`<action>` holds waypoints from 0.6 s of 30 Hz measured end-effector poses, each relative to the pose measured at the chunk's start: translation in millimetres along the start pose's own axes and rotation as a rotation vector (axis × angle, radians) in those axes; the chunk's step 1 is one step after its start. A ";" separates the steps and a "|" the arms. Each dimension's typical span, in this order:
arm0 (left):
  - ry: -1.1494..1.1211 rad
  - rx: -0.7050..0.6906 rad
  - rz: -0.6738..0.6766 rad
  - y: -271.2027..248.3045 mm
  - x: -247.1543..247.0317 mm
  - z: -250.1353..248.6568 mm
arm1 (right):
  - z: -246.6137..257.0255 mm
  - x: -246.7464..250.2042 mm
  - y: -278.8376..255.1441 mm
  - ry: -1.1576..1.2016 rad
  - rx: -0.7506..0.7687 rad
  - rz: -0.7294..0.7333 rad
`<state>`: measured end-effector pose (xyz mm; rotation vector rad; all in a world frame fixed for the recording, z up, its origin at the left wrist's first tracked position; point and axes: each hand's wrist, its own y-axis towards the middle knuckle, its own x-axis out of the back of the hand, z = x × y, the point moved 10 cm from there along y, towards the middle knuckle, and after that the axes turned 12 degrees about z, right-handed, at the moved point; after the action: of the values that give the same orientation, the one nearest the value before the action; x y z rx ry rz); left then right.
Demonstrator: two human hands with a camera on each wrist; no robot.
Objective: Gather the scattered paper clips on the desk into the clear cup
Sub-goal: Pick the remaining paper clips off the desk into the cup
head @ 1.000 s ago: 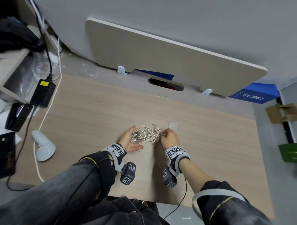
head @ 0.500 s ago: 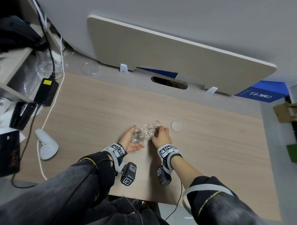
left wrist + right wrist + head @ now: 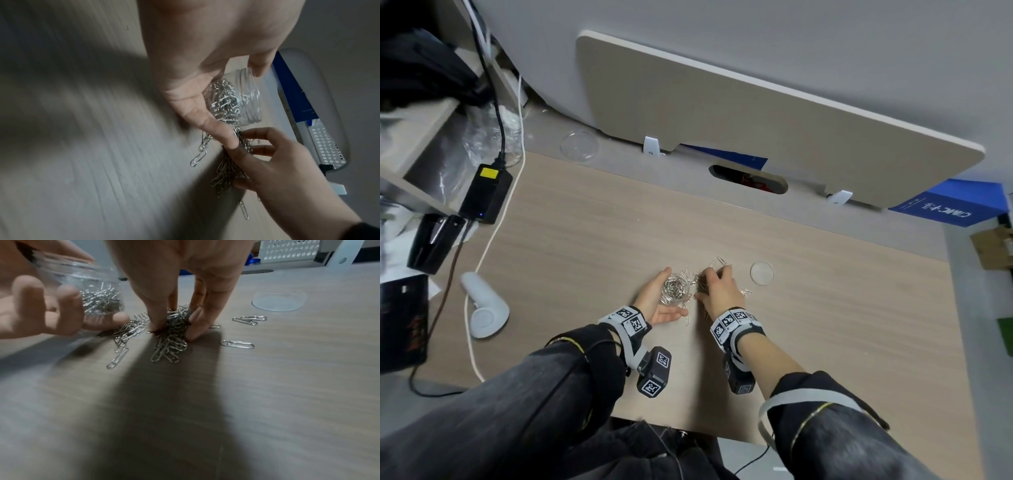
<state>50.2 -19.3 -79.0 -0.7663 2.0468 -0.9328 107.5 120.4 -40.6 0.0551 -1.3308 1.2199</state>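
Paper clips (image 3: 170,331) lie bunched in a heap on the wooden desk (image 3: 825,325), and the right hand (image 3: 717,289) comes down on that heap from above, thumb on one side and fingertips (image 3: 192,335) on the other, curled in and pinching a thick clump of clips against the desk surface. Just beside it, the left hand (image 3: 654,298) grips the clear cup (image 3: 244,97), its fingers wrapped round the wall and the thumb laid along the near side; the cup is tilted with its threaded mouth turned toward the heap and its lower edge close to the desk. Inside the cup a good mass of clips (image 3: 224,100) already sits against the wall. More clips trail from the cup's mouth across to the pinched clump, so the two hands are almost touching.

Loose clips lie apart from the heap: one single clip (image 3: 237,344) and a small pair (image 3: 249,319) to the right of the right hand, another single one (image 3: 118,358) nearer the camera on the left. Farther right, well apart from the hands, a clear round lid (image 3: 761,273) lies flat on the desk. At the desk's left edge rest a white controller (image 3: 484,303) and a black power adapter (image 3: 486,193).
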 end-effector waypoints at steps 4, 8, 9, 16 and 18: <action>0.007 -0.001 -0.010 0.5 1.9 -0.2 | -1.6 2.1 2.6 0.053 0.008 -0.008; 0.006 -0.006 -0.003 2.1 0.2 -0.3 | -12.2 4.3 5.1 0.148 -0.029 -0.009; 0.005 0.000 0.005 3.0 -1.2 0.5 | -15.5 5.6 5.3 0.177 -0.035 -0.009; 0.023 -0.006 0.034 5.1 -13.2 -1.1 | -44.5 4.3 -1.4 0.685 -0.104 0.000; 0.043 0.010 0.031 5.3 -17.0 -0.4 | -41.0 10.4 -6.1 0.815 -0.067 0.006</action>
<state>58.1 -3.4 -76.7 -0.7127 2.0839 -0.9491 137.6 150.7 -42.8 -0.4518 -0.6502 1.0289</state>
